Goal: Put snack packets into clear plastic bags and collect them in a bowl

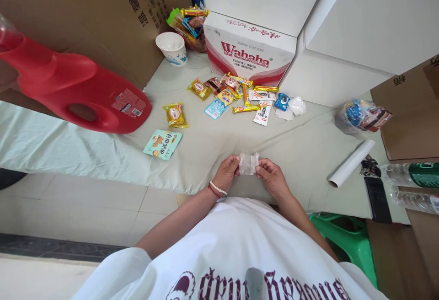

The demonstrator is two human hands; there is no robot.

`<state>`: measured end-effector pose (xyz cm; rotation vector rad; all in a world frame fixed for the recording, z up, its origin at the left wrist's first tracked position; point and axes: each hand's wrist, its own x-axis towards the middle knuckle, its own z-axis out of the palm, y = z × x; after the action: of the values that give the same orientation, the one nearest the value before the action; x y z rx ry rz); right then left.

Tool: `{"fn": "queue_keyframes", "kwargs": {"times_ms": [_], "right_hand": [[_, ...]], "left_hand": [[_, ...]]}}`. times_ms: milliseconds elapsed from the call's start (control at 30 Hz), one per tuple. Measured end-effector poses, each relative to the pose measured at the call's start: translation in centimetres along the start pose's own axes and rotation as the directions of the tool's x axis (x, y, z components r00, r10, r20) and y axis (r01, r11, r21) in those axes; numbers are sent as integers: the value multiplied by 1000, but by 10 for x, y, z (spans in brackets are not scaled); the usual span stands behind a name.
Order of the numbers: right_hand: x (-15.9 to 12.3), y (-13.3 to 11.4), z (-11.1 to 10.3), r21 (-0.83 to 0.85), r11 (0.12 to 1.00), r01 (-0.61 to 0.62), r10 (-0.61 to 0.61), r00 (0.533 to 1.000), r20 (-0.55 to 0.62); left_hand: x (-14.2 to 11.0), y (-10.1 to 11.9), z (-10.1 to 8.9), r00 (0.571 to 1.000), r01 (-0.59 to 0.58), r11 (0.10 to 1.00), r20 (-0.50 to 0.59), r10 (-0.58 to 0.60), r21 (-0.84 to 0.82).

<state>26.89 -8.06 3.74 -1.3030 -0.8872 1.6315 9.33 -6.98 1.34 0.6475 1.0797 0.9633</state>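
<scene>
Both my hands meet over the pale green cloth (206, 144), pinching a small clear plastic bag (248, 163) between them. My left hand (226, 172), with a bead bracelet at the wrist, grips the bag's left edge with closed fingers. My right hand (272, 177) grips its right edge the same way. Beyond my hands lies a scatter of several small snack packets (236, 93). A yellow packet (175, 115) and a light green packet (163, 144) lie apart to the left.
A big red jug (75, 92) lies on its side at the left. A Wahaha carton (248, 48), a paper cup (171, 47) and a snack bag (190, 23) stand at the back. At the right are a white roll (351, 163), a filled bag (363, 115), keys (369, 166), bottles (409, 174) and a green stool (346, 238).
</scene>
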Motion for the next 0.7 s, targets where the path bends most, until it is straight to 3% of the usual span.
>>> {"fn": "queue_keyframes", "kwargs": {"times_ms": [167,300,400,500,567,633,700], "right_hand": [[1,-6,-5,121,992,-20,22,999,-23],[-1,-2,-18,157,987,-42,62,990,-126],[-10,1,-32,-91,994,-68,47,976,-213],[-22,-5,-39,-519,851,84,-264,922,-283],[-26,-13,-34,-691,683,238,-435,892,-122],[-22,-18,-24,-726,571,384,-449,886,116],[-13,-17,-12,-712,517,476,-409,868,282]], "left_hand": [[-2,0,1,998,36,990,40,-42,140],[3,2,-5,1000,13,992,-27,-10,128],[6,5,-10,997,0,995,-76,7,99],[5,7,-9,998,-28,993,-58,34,115],[4,9,-5,999,-30,992,-23,33,124],[2,9,-1,999,-23,993,33,19,113],[1,10,2,996,-14,999,87,9,50]]}}
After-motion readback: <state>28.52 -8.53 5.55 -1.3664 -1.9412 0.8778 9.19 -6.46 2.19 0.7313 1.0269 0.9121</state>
